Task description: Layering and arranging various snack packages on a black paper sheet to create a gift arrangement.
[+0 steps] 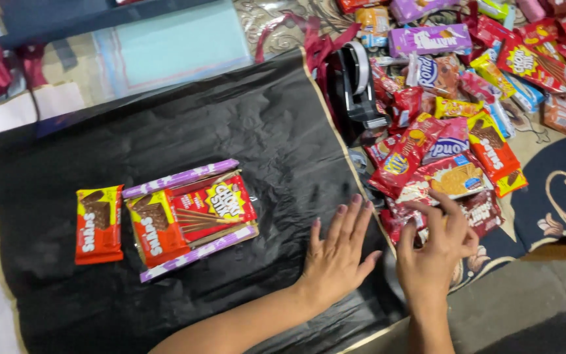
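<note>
We are kneeling over a wide black crinkled sheet [185, 131] spread on the floor, with a heap of snack packets [466, 111] lying to its right and a black tape dispenser [358, 85] at the far edge of the heap. Our left hand [339, 252] is resting flat and open on the sheet's near right edge, while our right hand [437, 252], the nearer one, is curling its fingers, gripping nothing yet, onto a dark red packet [483, 213] just beyond it; a few arranged packets [165, 219] are lying well apart to the left.

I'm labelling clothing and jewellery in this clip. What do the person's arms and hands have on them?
Nothing is worn: both forearms are bare, no sleeves, watch or bracelets. The left hand shows pinkish nail polish; no rings visible on it or the right hand.
</note>
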